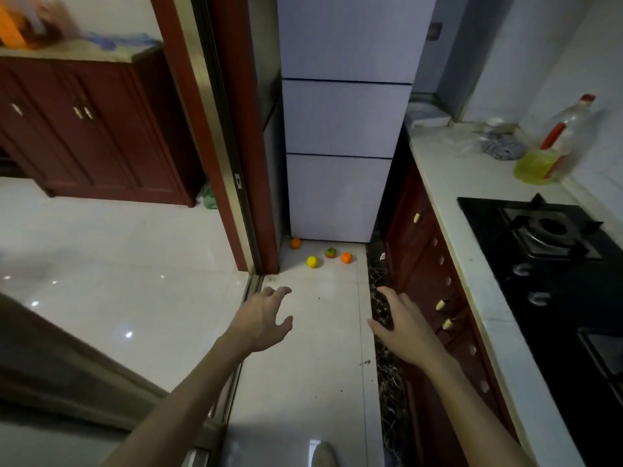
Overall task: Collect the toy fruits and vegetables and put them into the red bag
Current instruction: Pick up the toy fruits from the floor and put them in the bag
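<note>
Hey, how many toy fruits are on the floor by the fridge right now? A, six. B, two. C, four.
C: four lie at the foot of the fridge: an orange one near the door frame, a yellow one, a green-topped one and a second orange one.

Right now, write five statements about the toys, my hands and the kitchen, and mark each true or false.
1. The yellow toy lies on the floor in front of the fridge. True.
2. The left hand holds a toy. False: it holds nothing and its fingers are spread.
3. The right hand is empty. True.
4. The red bag stands beside the toys. False: none is in view.
5. The oil bottle lies on the floor. False: it stands on the counter.
</note>
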`<state>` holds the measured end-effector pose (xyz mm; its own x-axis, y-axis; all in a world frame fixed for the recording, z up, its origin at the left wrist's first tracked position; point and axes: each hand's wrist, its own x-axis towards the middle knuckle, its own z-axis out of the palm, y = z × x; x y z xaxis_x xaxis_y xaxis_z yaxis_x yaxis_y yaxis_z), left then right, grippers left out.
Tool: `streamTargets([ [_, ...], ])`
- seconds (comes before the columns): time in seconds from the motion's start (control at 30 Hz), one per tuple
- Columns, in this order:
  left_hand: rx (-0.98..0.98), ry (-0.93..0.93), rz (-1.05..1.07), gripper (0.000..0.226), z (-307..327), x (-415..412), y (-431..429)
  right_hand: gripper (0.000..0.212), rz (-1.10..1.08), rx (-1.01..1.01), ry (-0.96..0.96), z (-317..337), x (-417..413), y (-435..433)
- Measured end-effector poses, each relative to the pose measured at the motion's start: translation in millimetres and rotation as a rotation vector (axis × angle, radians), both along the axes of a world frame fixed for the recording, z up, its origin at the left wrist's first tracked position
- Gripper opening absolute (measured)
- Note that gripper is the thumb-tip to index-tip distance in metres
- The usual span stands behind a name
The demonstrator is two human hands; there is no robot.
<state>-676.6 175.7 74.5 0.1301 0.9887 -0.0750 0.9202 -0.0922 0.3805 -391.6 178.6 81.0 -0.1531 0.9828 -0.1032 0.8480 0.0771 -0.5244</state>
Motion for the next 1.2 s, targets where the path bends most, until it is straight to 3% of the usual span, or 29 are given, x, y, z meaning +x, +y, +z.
streamTargets([
  [0.4,-0.044,-0.004,0.035,0.058,-27,-3,174,0.062,0.107,-0.118,-0.003,-27,-8,185],
  [0.77,-0.141,0.031,-0.088,0.061,-77,-31,386,0.063,0.030,-0.253,-0.097,-69,-18,376],
  [1.0,-0.248,0.017,-0.130,0.061,-137,-37,514,0.064,-0.092,-0.324,-0.079,-113,-6,479],
  [1.2,-0.332,0.019,-0.105,0.059,-218,-35,605,0.065,-0.152,-0.412,-0.053,-192,7,555],
])
